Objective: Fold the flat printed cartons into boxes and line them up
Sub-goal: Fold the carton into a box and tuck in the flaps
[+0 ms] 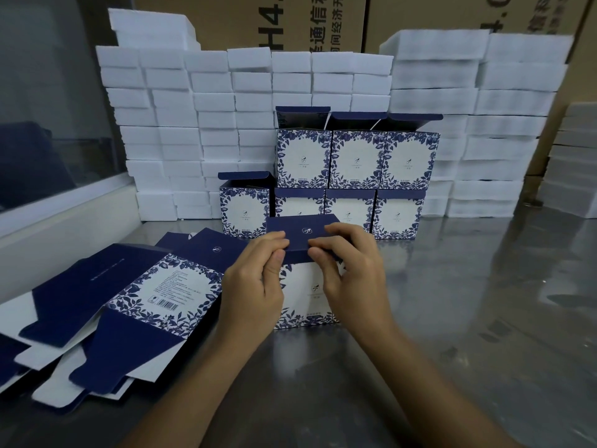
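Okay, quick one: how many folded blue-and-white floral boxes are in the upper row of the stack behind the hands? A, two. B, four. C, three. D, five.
C: the upper row of folded blue-and-white floral printed boxes shows three fronts side by side, their navy lids up, standing on the lower row in front of the white foam blocks.

steel table [484, 302] | white foam blocks [181, 124] stacked behind | brown shipping cartons [226, 24] | glass partition [48, 108] left
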Motion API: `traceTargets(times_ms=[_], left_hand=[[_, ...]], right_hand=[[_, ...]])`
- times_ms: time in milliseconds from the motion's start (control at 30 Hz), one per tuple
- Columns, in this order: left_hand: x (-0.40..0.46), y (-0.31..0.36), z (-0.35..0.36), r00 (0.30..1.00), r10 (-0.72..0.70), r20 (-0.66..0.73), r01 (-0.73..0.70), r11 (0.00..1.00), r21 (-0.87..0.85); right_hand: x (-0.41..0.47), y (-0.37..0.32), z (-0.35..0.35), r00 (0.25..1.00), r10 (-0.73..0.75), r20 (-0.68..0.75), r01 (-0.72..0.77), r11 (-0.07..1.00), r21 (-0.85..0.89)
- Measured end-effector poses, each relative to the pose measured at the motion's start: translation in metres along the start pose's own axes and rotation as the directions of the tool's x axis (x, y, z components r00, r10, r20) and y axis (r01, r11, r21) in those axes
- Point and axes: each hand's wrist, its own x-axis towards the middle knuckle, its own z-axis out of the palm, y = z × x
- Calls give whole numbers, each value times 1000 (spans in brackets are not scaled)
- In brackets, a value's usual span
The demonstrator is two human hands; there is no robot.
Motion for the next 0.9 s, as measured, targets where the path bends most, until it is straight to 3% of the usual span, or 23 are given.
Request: traceTargets(times_ms=[167, 333, 667, 900], left_hand=[[0, 0, 2, 1000, -7, 3, 7, 1000, -7], [1, -2, 1, 1000, -28, -14, 28, 999, -20], [0, -3, 2, 999, -33, -6, 33, 999, -13], [-3, -9, 0, 999, -32, 7, 31, 990, 135]], right_hand=[[0, 2, 1, 1000, 23, -9, -22, 1000, 9], [-1, 8, 1, 959, 281, -37, -269, 944, 190], [-3, 18, 3, 947, 319, -50, -289, 906, 309], [-3, 16, 0, 930, 368, 6, -343, 862, 374]])
